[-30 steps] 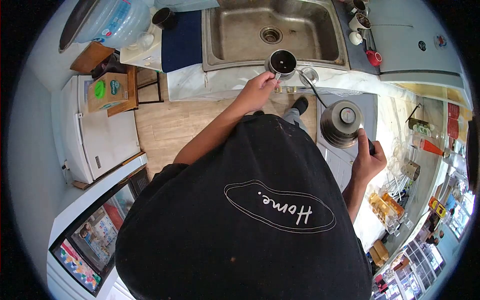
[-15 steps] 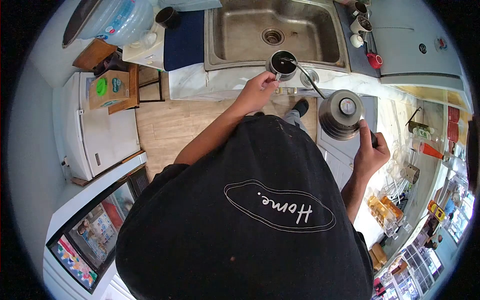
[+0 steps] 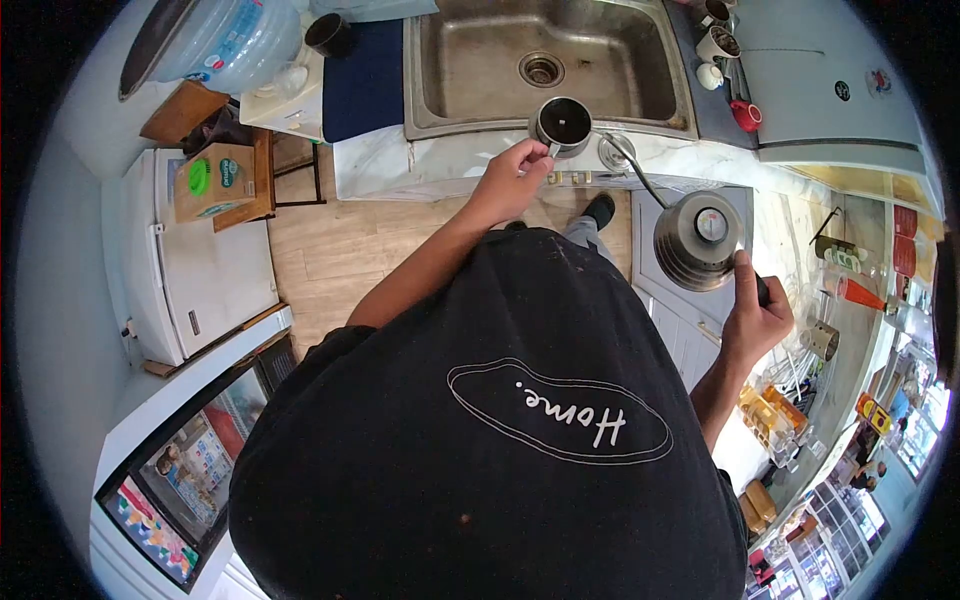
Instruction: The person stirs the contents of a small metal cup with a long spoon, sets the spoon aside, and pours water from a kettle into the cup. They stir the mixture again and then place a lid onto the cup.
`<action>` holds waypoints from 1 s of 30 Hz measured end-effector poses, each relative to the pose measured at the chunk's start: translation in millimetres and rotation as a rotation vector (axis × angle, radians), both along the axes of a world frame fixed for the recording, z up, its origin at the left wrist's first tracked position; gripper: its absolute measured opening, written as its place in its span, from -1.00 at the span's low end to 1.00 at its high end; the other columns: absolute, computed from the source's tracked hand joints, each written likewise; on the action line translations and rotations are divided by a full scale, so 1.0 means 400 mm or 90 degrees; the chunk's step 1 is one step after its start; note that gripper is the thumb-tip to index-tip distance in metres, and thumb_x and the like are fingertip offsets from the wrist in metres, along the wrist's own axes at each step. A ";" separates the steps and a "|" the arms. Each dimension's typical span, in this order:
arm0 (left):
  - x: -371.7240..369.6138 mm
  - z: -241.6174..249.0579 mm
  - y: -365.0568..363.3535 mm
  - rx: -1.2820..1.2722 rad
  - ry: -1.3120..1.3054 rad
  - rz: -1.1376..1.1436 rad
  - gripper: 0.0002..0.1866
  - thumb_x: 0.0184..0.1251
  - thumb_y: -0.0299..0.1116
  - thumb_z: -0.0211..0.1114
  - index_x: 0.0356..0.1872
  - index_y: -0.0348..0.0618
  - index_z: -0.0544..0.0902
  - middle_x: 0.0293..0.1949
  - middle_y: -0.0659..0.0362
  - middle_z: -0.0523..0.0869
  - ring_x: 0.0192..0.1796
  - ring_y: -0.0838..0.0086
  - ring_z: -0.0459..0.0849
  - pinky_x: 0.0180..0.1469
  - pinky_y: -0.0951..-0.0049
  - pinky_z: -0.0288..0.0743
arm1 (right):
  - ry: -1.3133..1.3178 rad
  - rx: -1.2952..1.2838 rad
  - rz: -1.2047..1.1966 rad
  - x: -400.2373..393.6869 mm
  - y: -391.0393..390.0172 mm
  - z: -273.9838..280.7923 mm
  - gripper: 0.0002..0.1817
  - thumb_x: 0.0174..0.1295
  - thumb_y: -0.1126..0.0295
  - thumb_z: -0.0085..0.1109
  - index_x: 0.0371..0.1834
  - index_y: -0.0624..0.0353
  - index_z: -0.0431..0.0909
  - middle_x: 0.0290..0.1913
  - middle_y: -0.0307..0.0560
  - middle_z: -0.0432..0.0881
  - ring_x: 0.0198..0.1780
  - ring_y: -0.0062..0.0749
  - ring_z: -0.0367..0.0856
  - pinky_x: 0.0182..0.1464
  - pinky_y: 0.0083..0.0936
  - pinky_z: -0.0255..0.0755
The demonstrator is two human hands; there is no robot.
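A metal cup (image 3: 563, 126) with dark contents is at the front rim of the sink. My left hand (image 3: 512, 180) is closed on the handle of this cup. In my right hand (image 3: 757, 312) is the black handle of a gooseneck kettle (image 3: 690, 250), a steel one with a round dial on its lid. The kettle hangs right of the cup, in front of the counter, and its thin spout points toward the cup with its tip apart from it. A small round clear-looking thing (image 3: 612, 152) stands on the counter near the spout tip, partly covered by it.
The steel sink (image 3: 470, 75) lies beyond the cup, with a marble counter (image 3: 440, 158) along its front. On the left are a dark mat (image 3: 362, 85), a black cup (image 3: 330, 36) and a large water bottle (image 3: 235, 45). Several cups and a red-ended utensil (image 3: 746, 115) stand right of the sink.
The kettle has moved right and slightly toward me, and its spout tip has left the cup's mouth. My left hand and the cup have hardly moved.
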State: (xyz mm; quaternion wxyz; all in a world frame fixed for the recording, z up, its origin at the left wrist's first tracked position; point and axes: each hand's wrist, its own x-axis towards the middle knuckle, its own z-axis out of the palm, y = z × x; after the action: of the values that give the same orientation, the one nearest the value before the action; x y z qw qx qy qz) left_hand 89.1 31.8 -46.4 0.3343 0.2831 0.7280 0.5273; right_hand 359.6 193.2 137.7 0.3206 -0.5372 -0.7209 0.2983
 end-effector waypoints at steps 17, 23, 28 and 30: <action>0.003 0.005 0.001 0.018 0.016 0.032 -0.73 0.46 -0.26 0.35 -0.01 -0.24 0.66 -0.13 0.08 0.81 -0.05 0.37 0.74 0.10 0.32 0.57 | 0.029 0.026 0.029 -0.044 0.015 0.036 -0.54 0.23 0.31 0.56 -0.69 0.22 0.50 -0.65 -0.51 0.25 -0.54 -0.77 0.09 -0.46 -0.67 -0.08; 0.004 0.000 -0.003 0.031 0.031 0.044 -0.73 0.46 -0.26 0.36 -0.01 -0.25 0.67 -0.13 0.06 0.81 -0.05 0.35 0.75 0.09 0.32 0.58 | 0.047 0.033 0.008 -0.033 0.032 0.028 -0.55 0.22 0.29 0.57 -0.68 0.23 0.53 -0.66 -0.51 0.27 -0.55 -0.77 0.09 -0.47 -0.67 -0.08; 0.003 -0.006 -0.001 0.015 0.028 0.043 -0.73 0.46 -0.27 0.35 -0.01 -0.26 0.67 -0.14 0.07 0.81 -0.06 0.36 0.75 0.08 0.33 0.59 | 0.033 0.027 0.009 -0.012 0.028 0.029 -0.59 0.21 0.31 0.57 -0.66 0.27 0.57 -0.67 -0.48 0.34 -0.56 -0.80 0.16 -0.49 -0.69 -0.03; 0.002 -0.006 -0.001 0.023 0.025 0.038 -0.73 0.46 -0.27 0.34 -0.01 -0.26 0.67 -0.14 0.08 0.81 -0.07 0.37 0.75 0.07 0.34 0.59 | 0.025 0.023 0.008 -0.005 0.025 0.030 -0.60 0.21 0.32 0.57 -0.65 0.29 0.59 -0.68 -0.47 0.38 -0.56 -0.81 0.19 -0.50 -0.70 0.00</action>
State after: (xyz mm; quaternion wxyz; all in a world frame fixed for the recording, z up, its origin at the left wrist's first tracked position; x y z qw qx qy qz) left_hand 90.0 31.2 -48.7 0.2991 0.2773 0.7329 0.5445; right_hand 357.5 203.0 149.7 0.3429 -0.5207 -0.7229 0.2977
